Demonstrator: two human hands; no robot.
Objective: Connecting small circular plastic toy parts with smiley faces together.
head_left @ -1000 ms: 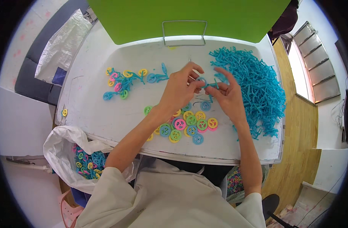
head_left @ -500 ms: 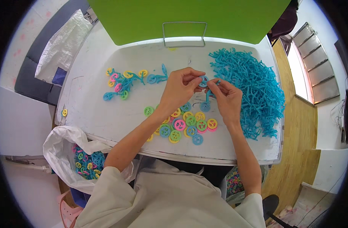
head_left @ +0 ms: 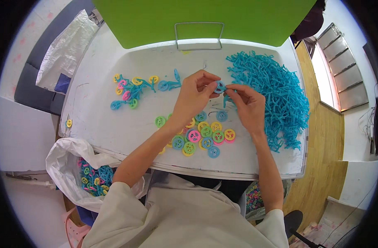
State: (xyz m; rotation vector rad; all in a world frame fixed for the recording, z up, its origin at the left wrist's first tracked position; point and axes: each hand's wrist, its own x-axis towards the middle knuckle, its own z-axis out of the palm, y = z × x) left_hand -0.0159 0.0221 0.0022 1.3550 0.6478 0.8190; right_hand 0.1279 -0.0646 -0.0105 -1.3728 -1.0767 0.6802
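Note:
Between thumb and fingers my left hand point(head_left: 198, 93) pinches a small blue plastic wheel point(head_left: 219, 87). My right hand point(head_left: 247, 103) grips a teal forked plastic piece point(head_left: 225, 101), its upper end against the wheel's right side; whether the two are joined I cannot tell. Below my hands lies a loose group of wheels point(head_left: 193, 135) in pink, yellow, green and blue. A large heap of teal forked pieces point(head_left: 275, 95) covers the table's right side. At the left lie several pieces with wheels on them point(head_left: 133, 91), and a blue one point(head_left: 163, 85) is nearer my left hand.
A green panel point(head_left: 205, 12) with a metal wire stand point(head_left: 198, 24) rises at the table's back. By the lower left corner, a white sack point(head_left: 67, 151) holds assembled pieces. Another bag of small coloured parts point(head_left: 254, 197) sits under the front edge. One yellow wheel point(head_left: 69, 123) lies at the left edge.
My right hand has shifted slightly right and down, and the teal piece now meets the wheel's side. The wheel in my left hand has turned a little. The view has moved slightly.

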